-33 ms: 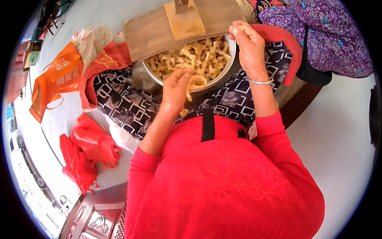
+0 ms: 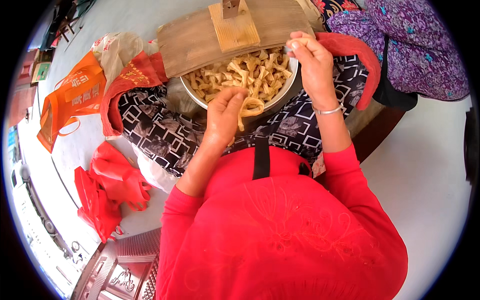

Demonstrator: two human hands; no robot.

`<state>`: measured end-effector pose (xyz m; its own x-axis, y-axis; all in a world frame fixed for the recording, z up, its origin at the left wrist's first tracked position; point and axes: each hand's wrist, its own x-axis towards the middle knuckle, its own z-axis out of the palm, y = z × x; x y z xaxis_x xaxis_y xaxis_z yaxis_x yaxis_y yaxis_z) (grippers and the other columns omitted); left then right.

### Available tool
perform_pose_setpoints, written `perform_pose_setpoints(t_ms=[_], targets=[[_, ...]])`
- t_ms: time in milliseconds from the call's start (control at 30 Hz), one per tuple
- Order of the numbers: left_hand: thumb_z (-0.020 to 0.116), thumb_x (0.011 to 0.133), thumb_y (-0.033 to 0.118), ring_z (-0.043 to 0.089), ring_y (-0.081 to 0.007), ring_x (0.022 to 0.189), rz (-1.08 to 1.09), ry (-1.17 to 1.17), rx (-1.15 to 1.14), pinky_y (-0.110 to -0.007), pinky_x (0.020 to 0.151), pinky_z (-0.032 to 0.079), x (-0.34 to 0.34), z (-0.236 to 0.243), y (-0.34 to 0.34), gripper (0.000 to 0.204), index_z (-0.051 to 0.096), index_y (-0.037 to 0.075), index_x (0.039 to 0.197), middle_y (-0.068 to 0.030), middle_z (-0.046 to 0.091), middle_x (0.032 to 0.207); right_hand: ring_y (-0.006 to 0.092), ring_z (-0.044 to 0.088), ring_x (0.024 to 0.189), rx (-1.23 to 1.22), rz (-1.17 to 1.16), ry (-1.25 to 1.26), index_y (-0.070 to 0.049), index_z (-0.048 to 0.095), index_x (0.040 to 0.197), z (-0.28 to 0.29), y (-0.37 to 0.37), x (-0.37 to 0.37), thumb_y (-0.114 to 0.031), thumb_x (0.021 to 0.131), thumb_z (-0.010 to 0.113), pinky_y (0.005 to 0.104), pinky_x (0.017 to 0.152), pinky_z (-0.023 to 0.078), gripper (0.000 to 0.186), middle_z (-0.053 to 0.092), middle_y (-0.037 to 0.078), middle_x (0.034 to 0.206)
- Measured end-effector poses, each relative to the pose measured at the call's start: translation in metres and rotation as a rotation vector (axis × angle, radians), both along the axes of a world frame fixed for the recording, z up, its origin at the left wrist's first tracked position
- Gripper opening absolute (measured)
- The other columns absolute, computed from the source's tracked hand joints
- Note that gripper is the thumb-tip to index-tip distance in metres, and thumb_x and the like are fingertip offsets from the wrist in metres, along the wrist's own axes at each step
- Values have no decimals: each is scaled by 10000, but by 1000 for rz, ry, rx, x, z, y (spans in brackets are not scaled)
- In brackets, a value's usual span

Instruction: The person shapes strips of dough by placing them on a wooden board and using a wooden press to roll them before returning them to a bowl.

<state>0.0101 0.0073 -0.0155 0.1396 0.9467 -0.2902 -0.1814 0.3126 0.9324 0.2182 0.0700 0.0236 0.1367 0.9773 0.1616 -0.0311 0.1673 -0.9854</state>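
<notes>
My left hand [image 2: 223, 114] is closed, thumb against fingers, on a tan looped strip [image 2: 254, 106] with one end hanging down. The strip is soft and flat, and its exact kind is unclear. Just beyond it is a round metal basin [image 2: 294, 71] of similar tan, knotted-looking pieces [image 2: 256, 75]. At the basin's right rim, my right hand [image 2: 316, 62] is raised with thumb and forefinger pinched together. Whatever sits in that pinch, if anything, is too small to name. A bracelet circles the right wrist.
A wooden board [image 2: 185, 47] with a lighter block [image 2: 235, 30] covers the basin's far side. Red cloth [image 2: 362, 62] lies over my right knee. Left are an orange bag [image 2: 75, 95] and red bags [image 2: 117, 180]. A person in purple patterned clothing [image 2: 400, 50] is at the far right.
My left hand has shifted slightly right with the looped strip. My right hand is a little lower, still pinched.
</notes>
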Motion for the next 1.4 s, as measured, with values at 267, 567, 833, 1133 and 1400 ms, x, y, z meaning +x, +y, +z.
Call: perform_pose_setpoints(t_ms=[267, 567, 833, 1133, 1400], targets=[[559, 875, 42, 554, -150, 537, 90, 630, 664, -285, 495, 454, 12, 16, 23, 159, 601, 22, 1027, -60, 598, 745, 85, 570, 767, -577, -20, 582, -31, 559, 1169, -14, -78, -67, -284, 974, 525, 237, 692, 490, 321, 600, 20, 898], [648, 814, 119, 602, -288, 580, -127, 977, 1048, -361, 503, 474, 22, 26, 26, 201, 616, 56, 1002, -100, 607, 710, 74, 465, 596, -527, 32, 432, -39, 568, 899, -48, -69, -83, -287, 1003, 452, 218, 480, 364, 293, 518, -16, 710], [600, 909, 257, 610, -343, 623, -43, 1043, 770, -391, 539, 464, -19, 67, 67, 161, 650, 104, 895, -125, 615, 683, 56, 333, 408, -843, 313, 246, -9, 585, 788, -25, -67, -46, -203, 978, 487, 223, 372, 230, 289, 408, -30, 531], [508, 962, 242, 375, -52, 581, -178, -97, -24, -230, 495, 307, -2, 23, 39, 270, 615, 3, 898, 44, 444, 647, 31, 438, 529, -247, 327, 84, -13, 631, 1164, 13, -47, -61, -145, 988, 488, 198, 485, 353, 262, 553, -5, 710], [538, 922, 125, 405, -40, 581, -306, -257, -118, -195, 479, 293, 9, 29, 27, 189, 557, 58, 1097, 34, 468, 695, 253, 680, 725, 49, -25, -571, -84, 678, 1066, -8, -39, -60, -184, 913, 579, 307, 610, 514, 209, 688, 125, 847]])
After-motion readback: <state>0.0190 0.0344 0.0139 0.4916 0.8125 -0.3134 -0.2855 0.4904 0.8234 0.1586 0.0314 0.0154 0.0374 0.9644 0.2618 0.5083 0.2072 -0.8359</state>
